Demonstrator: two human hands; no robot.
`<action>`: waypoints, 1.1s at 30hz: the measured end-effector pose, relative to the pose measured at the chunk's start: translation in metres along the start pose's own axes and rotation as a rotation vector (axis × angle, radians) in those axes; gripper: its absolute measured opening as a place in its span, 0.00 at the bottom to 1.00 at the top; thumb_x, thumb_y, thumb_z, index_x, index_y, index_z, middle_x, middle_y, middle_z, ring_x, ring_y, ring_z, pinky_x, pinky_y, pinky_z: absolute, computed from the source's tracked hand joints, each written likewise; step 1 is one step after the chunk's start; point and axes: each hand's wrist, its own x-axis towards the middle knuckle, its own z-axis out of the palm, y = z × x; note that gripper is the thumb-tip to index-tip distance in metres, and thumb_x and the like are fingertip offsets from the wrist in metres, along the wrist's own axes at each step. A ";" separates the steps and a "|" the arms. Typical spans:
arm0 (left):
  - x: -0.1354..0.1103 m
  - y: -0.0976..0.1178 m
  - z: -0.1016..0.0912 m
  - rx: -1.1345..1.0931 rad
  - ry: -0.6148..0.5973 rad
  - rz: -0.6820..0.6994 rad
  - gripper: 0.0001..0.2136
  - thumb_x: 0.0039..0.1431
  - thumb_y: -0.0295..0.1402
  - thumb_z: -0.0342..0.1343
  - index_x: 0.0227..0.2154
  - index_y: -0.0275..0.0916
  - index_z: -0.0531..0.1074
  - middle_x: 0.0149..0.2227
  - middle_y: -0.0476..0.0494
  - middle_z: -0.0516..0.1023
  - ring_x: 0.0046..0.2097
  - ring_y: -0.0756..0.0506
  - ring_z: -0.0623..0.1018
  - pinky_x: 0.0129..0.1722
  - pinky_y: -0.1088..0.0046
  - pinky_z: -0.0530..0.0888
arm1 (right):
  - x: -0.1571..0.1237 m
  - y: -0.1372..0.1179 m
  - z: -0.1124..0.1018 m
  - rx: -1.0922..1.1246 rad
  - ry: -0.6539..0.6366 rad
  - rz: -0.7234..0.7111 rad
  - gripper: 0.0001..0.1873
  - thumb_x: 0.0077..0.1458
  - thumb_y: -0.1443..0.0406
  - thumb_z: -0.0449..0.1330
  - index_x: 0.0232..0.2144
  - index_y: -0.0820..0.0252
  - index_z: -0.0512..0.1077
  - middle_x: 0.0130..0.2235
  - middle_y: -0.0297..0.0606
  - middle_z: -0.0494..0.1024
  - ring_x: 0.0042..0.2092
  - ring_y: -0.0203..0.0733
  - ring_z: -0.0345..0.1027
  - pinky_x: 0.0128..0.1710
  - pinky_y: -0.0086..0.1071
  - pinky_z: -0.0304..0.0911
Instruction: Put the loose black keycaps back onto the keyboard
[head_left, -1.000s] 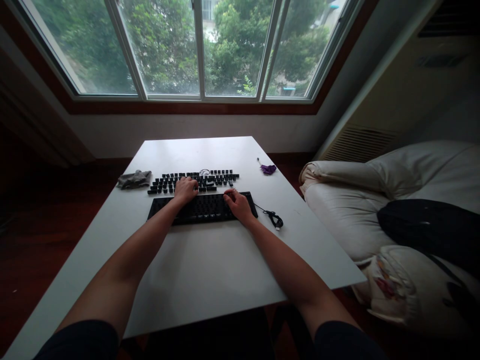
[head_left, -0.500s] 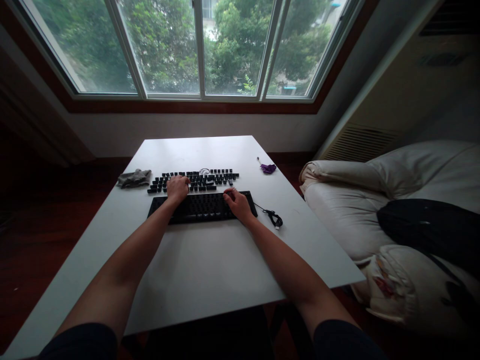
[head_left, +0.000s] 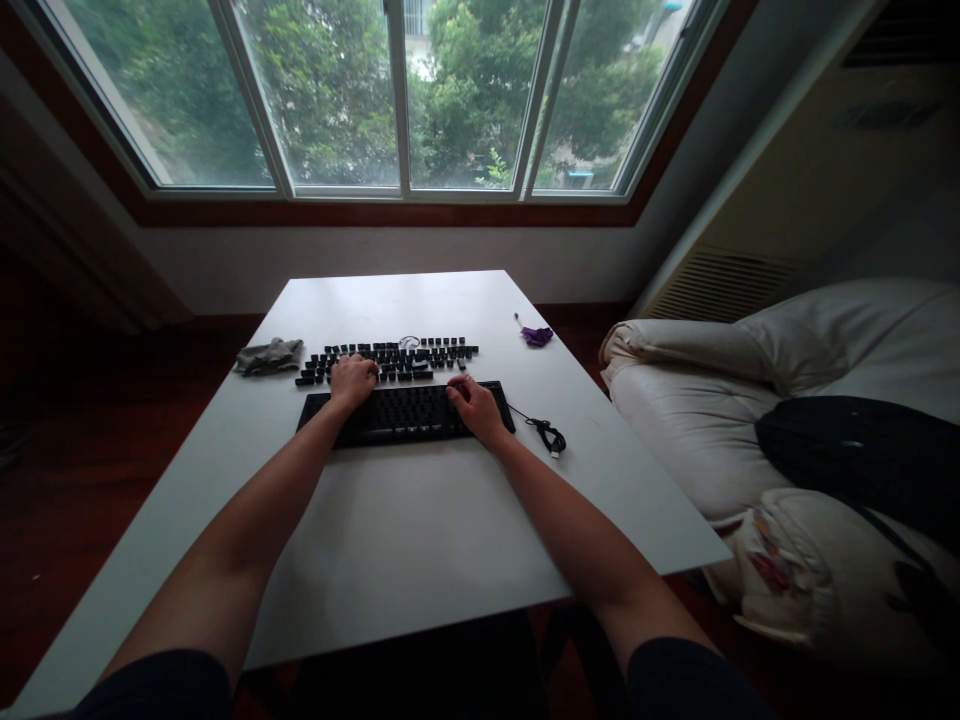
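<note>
On white table (head_left: 420,540) below window (head_left: 330,100), our right hand (head_left: 474,405) rests on black keyboard (head_left: 405,415), left hand (head_left: 352,380) at loose keycaps (head_left: 420,355); finger states: cannot tell; key legends unreadable.

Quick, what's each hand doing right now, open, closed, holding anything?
Left hand: curled at the loose keycaps; whether it holds one cannot be told.
Right hand: open, resting on the keyboard.
</note>
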 end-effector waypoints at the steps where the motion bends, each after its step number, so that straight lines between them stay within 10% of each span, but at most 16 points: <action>1: 0.000 0.000 0.000 0.002 0.001 0.002 0.12 0.60 0.36 0.54 0.41 0.47 0.82 0.48 0.39 0.78 0.52 0.34 0.70 0.49 0.57 0.68 | 0.000 0.000 0.000 -0.002 0.000 -0.001 0.18 0.63 0.52 0.54 0.43 0.57 0.75 0.25 0.31 0.69 0.28 0.39 0.64 0.33 0.30 0.58; 33: 0.006 -0.031 -0.014 0.044 -0.080 0.050 0.13 0.56 0.39 0.58 0.42 0.47 0.82 0.46 0.41 0.79 0.50 0.36 0.71 0.48 0.60 0.68 | 0.001 0.005 0.003 -0.008 0.007 -0.013 0.17 0.62 0.53 0.55 0.42 0.58 0.75 0.26 0.31 0.70 0.29 0.39 0.65 0.33 0.30 0.57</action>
